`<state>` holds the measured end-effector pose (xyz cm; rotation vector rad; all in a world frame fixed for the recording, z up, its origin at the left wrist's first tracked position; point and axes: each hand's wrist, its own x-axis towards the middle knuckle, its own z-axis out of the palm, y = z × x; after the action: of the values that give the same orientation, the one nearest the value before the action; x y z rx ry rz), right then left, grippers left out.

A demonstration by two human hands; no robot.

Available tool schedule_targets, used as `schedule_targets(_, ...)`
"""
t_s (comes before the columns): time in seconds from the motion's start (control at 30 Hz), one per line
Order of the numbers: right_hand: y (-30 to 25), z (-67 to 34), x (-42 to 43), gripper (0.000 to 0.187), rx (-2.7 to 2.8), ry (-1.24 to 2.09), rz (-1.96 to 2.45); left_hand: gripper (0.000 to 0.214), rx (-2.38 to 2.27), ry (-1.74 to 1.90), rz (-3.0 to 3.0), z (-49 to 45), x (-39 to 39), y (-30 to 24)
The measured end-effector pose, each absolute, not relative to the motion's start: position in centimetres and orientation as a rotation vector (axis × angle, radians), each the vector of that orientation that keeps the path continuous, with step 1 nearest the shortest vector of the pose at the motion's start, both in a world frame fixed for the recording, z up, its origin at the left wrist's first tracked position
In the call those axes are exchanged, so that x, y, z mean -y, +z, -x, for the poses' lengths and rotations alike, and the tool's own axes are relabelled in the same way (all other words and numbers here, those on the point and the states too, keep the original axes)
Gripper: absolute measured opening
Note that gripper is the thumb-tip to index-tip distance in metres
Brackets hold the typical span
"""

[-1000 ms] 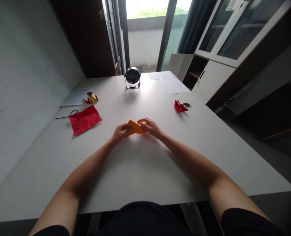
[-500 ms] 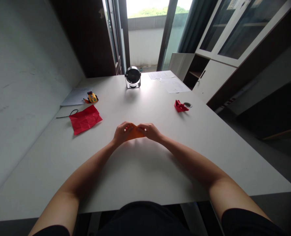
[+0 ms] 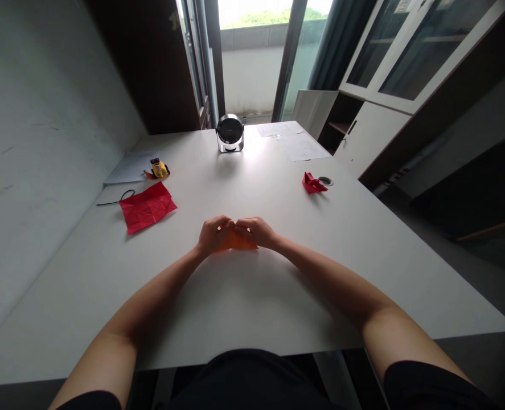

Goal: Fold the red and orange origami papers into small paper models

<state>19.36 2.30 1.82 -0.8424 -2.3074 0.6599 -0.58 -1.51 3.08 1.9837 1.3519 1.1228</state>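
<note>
An orange sheet of folded paper is between my hands, just above or on the white table. My left hand pinches it near its upper left edge. From the other side my right hand grips its upper edge, the fingertips of both hands almost meeting. Much of the paper's top lies hidden under the fingers. A creased red sheet of paper rests flat to the left. Off to the right sits a folded red paper shape.
A roll of tape lies against the red shape. At the back stands a round black device on a metal stand. A yellow toy, a black cable and printed sheets are on the table. A wall borders the left.
Both hands have come closer together along the paper's top edge. The orange paper sits slightly nearer me, with a wider lower edge showing.
</note>
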Motion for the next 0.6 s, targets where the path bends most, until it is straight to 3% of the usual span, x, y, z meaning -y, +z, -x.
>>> schedule_targets(0.33,1.69,-19.31,-2.31,0.03,2.253,0.687,0.824,0.026,-1.251,1.301,-2.021,0.67,1.07,2.57)
schedule_targets(0.6,1.84,-19.71,-2.86,0.031,2.156,0.758,0.919,0.023,-1.449,1.426,-1.646,1.35,0.64,2.51)
